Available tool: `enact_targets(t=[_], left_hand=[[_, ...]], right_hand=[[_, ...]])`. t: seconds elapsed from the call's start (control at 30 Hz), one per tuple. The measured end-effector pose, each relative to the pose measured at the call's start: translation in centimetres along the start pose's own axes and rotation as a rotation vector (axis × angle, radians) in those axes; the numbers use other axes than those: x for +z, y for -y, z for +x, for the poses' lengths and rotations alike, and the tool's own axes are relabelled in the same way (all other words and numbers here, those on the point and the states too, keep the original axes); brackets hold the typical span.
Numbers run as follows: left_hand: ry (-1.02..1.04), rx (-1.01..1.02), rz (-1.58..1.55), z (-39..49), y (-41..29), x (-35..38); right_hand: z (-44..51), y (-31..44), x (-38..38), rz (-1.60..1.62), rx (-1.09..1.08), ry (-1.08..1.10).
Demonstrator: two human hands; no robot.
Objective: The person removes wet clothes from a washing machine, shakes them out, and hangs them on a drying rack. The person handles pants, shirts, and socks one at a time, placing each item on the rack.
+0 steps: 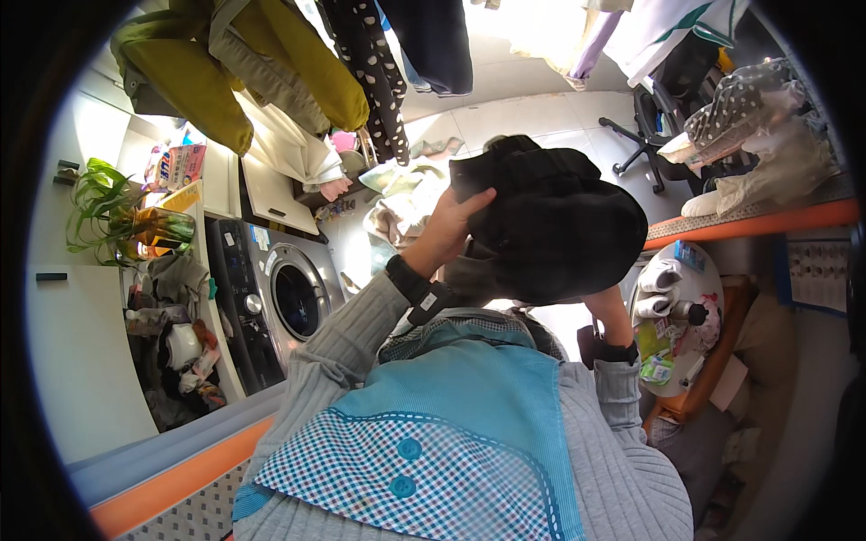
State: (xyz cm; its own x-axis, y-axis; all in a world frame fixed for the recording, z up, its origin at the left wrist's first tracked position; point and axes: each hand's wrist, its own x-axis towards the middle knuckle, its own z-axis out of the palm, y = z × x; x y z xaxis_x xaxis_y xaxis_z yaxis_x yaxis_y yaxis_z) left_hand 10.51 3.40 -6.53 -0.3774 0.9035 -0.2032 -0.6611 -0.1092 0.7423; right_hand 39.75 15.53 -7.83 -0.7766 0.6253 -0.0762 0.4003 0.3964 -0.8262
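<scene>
A bulky bundle of black cloth point(555, 216), perhaps a garment, is held up in front of my body. My left hand point(452, 223) grips its left edge, the thumb lying over the near side. Under its lower right edge is my right hand point(607, 312), whose fingers are hidden by the cloth. Both wrists carry dark straps. Behind the bundle, light-coloured clothes point(409, 203) lie in a pile, partly covered by the black cloth.
Clothes, including olive trousers point(311, 74), hang overhead. At left are a front-loading washing machine point(298, 297), an open cabinet door point(277, 196) and a potted plant point(101, 203). A cluttered round table point(683, 365) stands at right. A swivel chair base point(639, 145) is farther off.
</scene>
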Motion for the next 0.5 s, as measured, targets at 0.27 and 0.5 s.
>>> enact_targets(t=[0.27, 0.5], left_hand=[[0.082, 0.266, 0.113, -2.9, -8.4, 3.0], [0.204, 0.421, 0.475, -4.4, -12.9, 5.0]], right_hand=[[2.3, -6.1, 1.9, 0.539, 0.239, -0.1], [4.2, -0.3, 2.2, 0.635, -0.077, 0.061]])
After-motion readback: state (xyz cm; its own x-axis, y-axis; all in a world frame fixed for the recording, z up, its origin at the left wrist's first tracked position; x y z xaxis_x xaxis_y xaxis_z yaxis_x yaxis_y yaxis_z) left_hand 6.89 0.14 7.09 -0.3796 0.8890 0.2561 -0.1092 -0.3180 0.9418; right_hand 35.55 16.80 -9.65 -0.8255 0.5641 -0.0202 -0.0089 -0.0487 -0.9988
